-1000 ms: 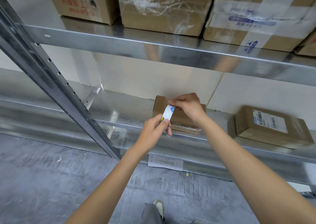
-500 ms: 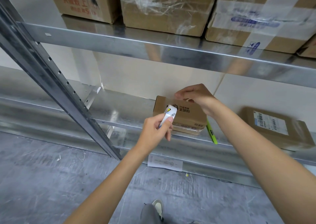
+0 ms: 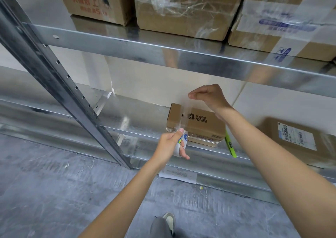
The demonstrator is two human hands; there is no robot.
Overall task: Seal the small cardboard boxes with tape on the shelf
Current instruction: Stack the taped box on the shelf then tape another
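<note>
Shelving [image 3: 149, 121] of bare metal carries the small cardboard box [image 3: 200, 127] we are sealing, which sits at the shelf's front edge, and we take that box as our landmark. Right of it on the same shelf lies a second, labelled box [image 3: 298, 141]; just beside its right end a green cutter [image 3: 230, 145] rests on the lip. Above the box our right hand [image 3: 209, 98] pinches the free end of a clear tape strip [image 3: 183, 114], fingers curled. In front of the box our left hand [image 3: 171, 145] grips the tape roll [image 3: 182, 143]. The strip hangs stretched over the box's left part, apparently not yet pressed down. We judge the risks to be the film folding on itself if tension slackens, landing crooked off the seam, or dragging this light box off the edge.
</note>
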